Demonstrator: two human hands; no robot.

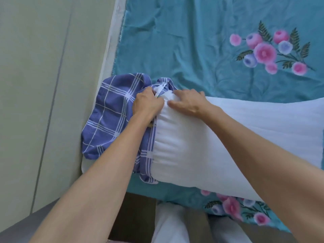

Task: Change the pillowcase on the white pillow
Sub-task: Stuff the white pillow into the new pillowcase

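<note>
- Lying across the teal bedsheet (pixel 184 41), the white pillow (pixel 201 146) is being held down with its left end bunched directly under both hands.
- The blue plaid pillowcase (pixel 108 120) is being gripped by the left hand (pixel 147 104): fingers are curled round the hem at the pillow's end, with the cloth gathered into the fist.
- The pillow's top corner is being pressed by the right hand (pixel 187 102); fingers are laid fairly straight on the white fabric, just beside the left hand, nearly touching it.
- Only the pillow's left end is being covered by the pillowcase; most of the case is heaped loose to the left of the left hand, and a strip is trailing down under the left forearm.
- The rest of the pillow is being left bare, running right beneath the right forearm.
- A flower print (pixel 268 51) is showing on the sheet, well beyond the right hand; a second flower print (pixel 233 207) is sitting near the sheet's edge, below the right forearm.
- A pale wall (pixel 43 85) is standing left of the left hand.
</note>
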